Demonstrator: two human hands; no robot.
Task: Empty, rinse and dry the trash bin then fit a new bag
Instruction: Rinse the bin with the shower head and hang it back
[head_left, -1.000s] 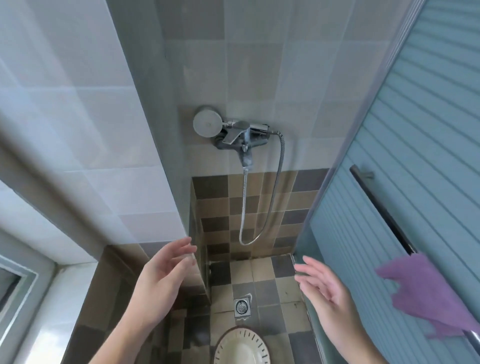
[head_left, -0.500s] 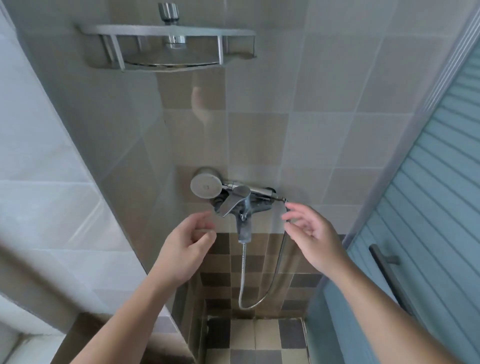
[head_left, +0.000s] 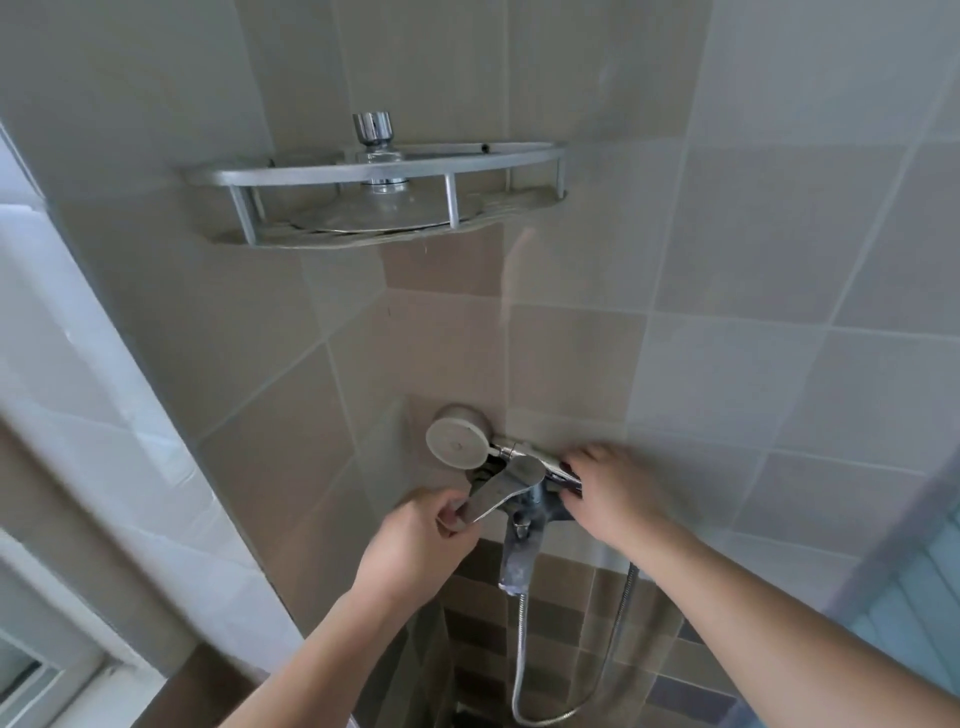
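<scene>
Left hand (head_left: 415, 540): pinches tip of lever (head_left: 501, 488) on tap (head_left: 519, 525).
Right hand (head_left: 613, 493): curled round handle of shower head (head_left: 457, 440) (resting across tap).
Hose (head_left: 571, 670): hangs looped below.
Bin: out of view.
Stage: probably start of rinse; no water visible; drying and new bag remain.

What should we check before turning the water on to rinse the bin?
1. Left hand pinches the tap lever: ok.
2. Right hand grips the shower handle: ok.
3. Shower head lifted out of its holder: not ok.
4. Hose hangs free, no kinks: ok.
5. Bin placed under the water: cannot tell, it is out of view.
6. Water running: not ok, none visible.
</scene>
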